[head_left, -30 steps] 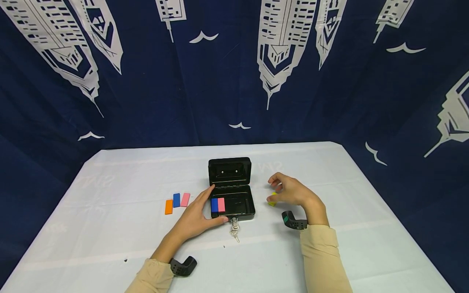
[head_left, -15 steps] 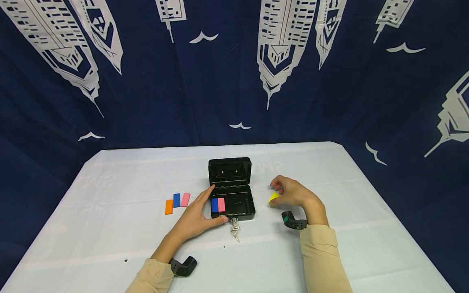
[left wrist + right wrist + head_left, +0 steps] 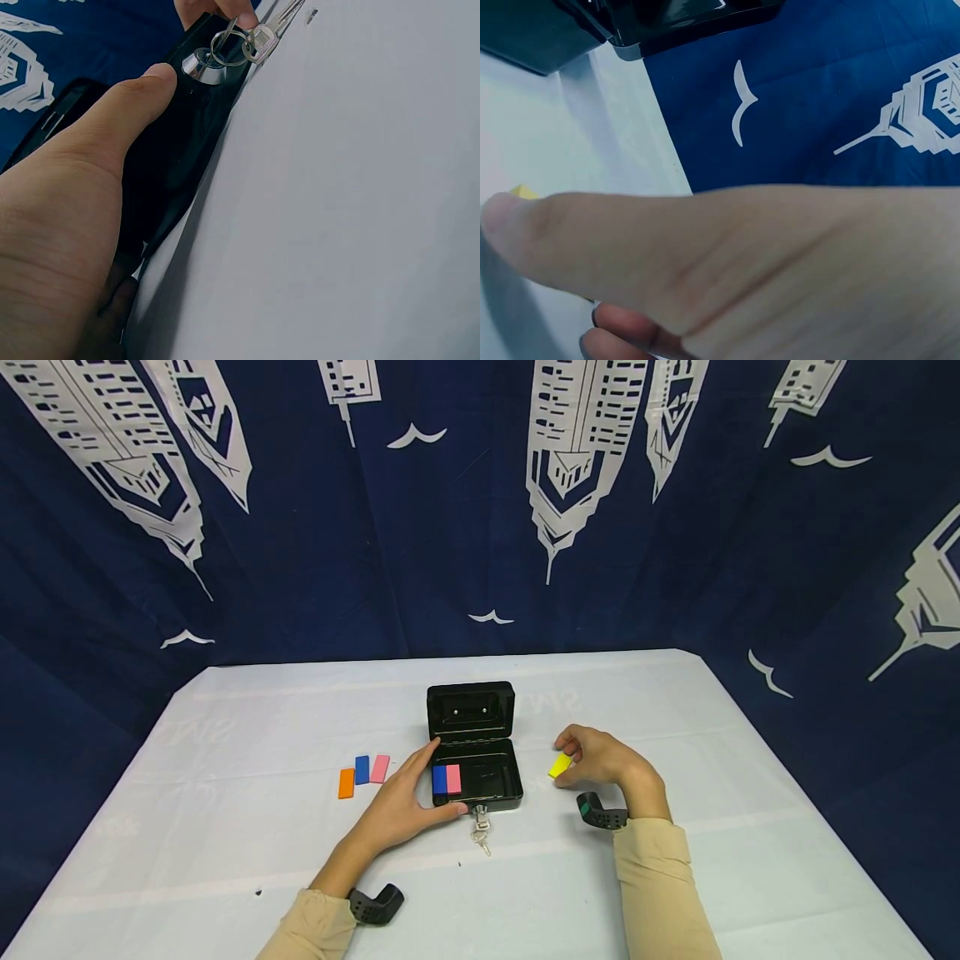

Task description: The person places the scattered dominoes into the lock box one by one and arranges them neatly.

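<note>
From the head view I count six blocks: two blue, two pink, one orange, one yellow. The yellow block (image 3: pixel 559 766) is between the thumb and bent fingers of the right hand (image 3: pixel 600 756), pinched, just right of the box (image 3: pixel 491 777). The box stands with its lid (image 3: pixel 471 710) up; in it, side by side at the left, are one blue block (image 3: pixel 439 780) and one pink block (image 3: pixel 453 779). The orange block (image 3: pixel 346 783) and the other blue and pink lie on the table (image 3: pixel 225 827), left of the box.

The left hand (image 3: pixel 401 810) grips the box's left side, thumb at the front.

The left wrist view shows what the head view makes tiny: the silver lock (image 3: pixel 202 73), with a ring and keys (image 3: pixel 264 39) hanging off it; how many keys, I can't tell. The right wrist view gives only a yellow corner past the thumb, and none of the other five blocks.
</note>
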A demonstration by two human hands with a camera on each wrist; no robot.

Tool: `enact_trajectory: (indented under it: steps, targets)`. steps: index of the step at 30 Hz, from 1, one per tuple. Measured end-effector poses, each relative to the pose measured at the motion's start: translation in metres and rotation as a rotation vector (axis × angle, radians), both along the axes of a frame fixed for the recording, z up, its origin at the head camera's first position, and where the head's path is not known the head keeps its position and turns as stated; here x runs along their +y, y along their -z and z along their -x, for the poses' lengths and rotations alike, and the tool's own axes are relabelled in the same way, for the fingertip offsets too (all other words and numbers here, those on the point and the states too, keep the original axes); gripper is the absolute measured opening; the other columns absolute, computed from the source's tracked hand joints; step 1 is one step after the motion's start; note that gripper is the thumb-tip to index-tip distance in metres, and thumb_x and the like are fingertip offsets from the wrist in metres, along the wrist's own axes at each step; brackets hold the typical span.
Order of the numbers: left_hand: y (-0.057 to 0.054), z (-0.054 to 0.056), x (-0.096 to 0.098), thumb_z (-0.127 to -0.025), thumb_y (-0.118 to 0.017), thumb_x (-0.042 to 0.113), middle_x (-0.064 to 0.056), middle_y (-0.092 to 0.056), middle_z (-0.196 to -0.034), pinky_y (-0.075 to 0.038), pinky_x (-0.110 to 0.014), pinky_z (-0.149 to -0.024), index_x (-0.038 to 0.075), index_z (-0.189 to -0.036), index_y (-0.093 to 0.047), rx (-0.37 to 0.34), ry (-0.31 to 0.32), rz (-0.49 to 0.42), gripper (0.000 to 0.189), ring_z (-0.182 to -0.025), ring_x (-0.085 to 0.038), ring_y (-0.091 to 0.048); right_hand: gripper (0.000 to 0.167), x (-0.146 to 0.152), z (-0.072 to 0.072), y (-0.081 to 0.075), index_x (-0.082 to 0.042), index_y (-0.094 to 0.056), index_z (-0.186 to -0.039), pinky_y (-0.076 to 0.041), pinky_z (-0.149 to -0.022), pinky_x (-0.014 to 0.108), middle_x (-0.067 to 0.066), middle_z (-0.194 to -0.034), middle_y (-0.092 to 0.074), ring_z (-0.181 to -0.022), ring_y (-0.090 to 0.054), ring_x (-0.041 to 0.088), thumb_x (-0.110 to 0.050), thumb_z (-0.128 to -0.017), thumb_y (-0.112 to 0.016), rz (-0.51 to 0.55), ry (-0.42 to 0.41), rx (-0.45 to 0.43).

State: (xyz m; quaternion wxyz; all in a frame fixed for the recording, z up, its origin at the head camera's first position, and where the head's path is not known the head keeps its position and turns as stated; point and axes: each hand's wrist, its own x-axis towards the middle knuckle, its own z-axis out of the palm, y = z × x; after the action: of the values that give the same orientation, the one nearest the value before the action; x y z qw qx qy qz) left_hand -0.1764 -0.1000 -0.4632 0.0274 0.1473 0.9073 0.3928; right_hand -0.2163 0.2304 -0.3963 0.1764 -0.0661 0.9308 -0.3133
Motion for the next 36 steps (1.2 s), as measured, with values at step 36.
enact_trajectory:
  steps: [36]
  targets:
    - [0.0012,0.0002,-0.0003,-0.076,-0.082,0.067,-0.005,-0.031,-0.168,-0.037,-0.060,-0.117,0.030,-0.165,-0.025,0.001,0.003,-0.004,0.112,-0.152,-0.032,-0.037,0.043,-0.0009,0.0019,-0.0004,-0.005,-0.069,-0.121,-0.050,-0.090,0.040,0.008,-0.111,-0.066,-0.099,-0.058,0.022,-0.017,-0.083,-0.083,-0.046,-0.010,0.047]
